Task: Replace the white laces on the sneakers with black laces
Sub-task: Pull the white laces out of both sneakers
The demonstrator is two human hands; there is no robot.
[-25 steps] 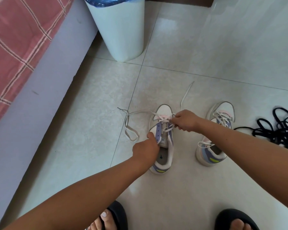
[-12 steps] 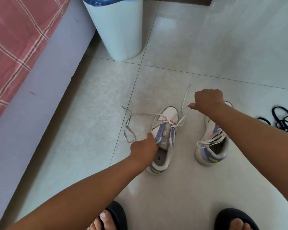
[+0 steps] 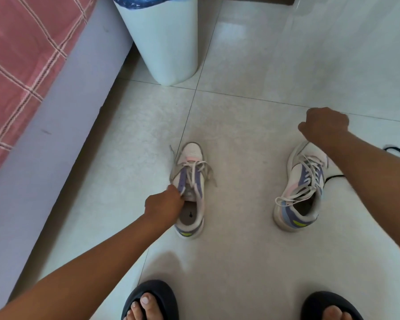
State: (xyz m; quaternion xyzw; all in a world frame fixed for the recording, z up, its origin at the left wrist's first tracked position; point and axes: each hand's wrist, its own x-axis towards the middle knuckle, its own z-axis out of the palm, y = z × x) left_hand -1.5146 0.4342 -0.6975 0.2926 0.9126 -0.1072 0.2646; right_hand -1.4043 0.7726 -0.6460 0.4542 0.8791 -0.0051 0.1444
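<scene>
Two black rubber slides sit at the bottom edge. Above, I see my left hand gripping the smooth left sneaker at centre, its flat white lace loose. Right sneaker lies tilted; my right hand is curled, content unclear. Black laces at right edge. Round white bin on top. No writing is readable.

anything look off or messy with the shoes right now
The left sneaker has its white lace half undone, loose ends splayed over the toe while the left hand holds its tongue. The right sneaker lies tilted, still laced. That fits mid-relacing; nothing looks damaged or spilled.
</scene>
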